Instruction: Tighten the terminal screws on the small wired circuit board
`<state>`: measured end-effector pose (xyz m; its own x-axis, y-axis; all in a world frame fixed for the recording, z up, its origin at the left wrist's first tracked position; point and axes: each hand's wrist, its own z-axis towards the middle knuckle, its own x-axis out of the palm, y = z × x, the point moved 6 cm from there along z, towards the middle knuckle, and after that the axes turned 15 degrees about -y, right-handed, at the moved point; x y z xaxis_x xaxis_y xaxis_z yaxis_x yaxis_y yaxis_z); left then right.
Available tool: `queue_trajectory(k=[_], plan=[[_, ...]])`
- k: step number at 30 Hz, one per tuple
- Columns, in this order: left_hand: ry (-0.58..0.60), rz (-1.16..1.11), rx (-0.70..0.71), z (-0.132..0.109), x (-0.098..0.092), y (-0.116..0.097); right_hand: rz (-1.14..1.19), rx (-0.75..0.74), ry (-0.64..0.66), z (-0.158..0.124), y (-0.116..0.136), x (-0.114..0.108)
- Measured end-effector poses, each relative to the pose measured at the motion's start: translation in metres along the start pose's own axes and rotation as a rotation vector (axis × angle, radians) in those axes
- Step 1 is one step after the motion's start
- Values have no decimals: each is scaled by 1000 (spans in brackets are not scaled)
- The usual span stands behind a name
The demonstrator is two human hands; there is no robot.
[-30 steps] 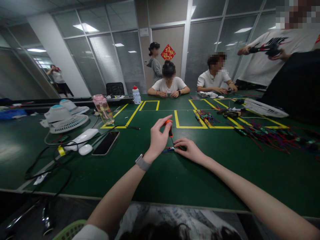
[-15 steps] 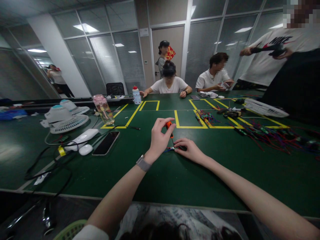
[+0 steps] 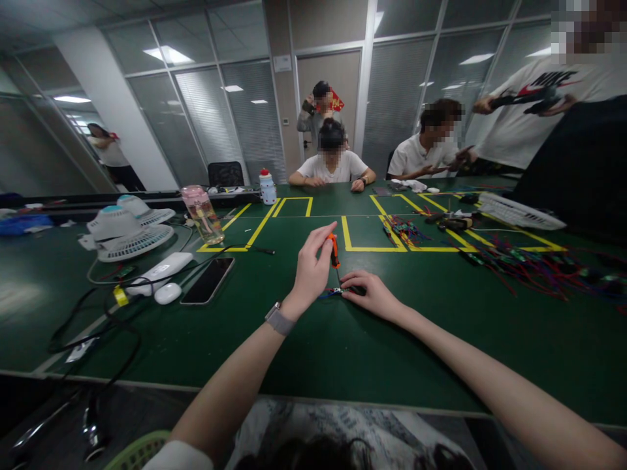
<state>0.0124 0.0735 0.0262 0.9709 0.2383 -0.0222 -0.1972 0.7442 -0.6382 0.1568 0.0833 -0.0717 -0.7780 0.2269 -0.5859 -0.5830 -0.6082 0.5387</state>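
Observation:
My left hand (image 3: 311,269) is closed around the handle of an orange and black screwdriver (image 3: 336,254), held almost upright. Its thin shaft points down at a small circuit board (image 3: 337,291) with short blue and red wires on the green table. From the other side, the fingertips of my right hand (image 3: 373,292) pinch that board. A black part (image 3: 360,290) of it, or beside it, shows under my right fingers; I cannot tell which. The screwdriver's tip is too small to make out clearly.
To the left lie a phone (image 3: 208,281), a white mouse (image 3: 168,293), cables and white fans (image 3: 130,235), with a pink bottle (image 3: 202,212) behind. Wired boards (image 3: 529,264) and pliers (image 3: 455,222) lie right. Co-workers sit and stand across the table.
My left fingers have shifted on the screwdriver handle, now straighter and showing more of it. My right hand and the board stay in place. Co-workers across the table have moved their arms.

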Motion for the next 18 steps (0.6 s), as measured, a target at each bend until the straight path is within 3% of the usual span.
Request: queue_trajectory(k=[2,7,13,18], plan=[[20,-53,-22,-1,2,0,-1,-2,1,0,1,0],[-88,121,63,1,-6,-6,7,-2,-4,0,1,-1],[-2,-56,-32,-1,1,2,15,0,0,0,0,0],[-88,90,55,1,-6,-4,5,6,3,0,-1,1]])
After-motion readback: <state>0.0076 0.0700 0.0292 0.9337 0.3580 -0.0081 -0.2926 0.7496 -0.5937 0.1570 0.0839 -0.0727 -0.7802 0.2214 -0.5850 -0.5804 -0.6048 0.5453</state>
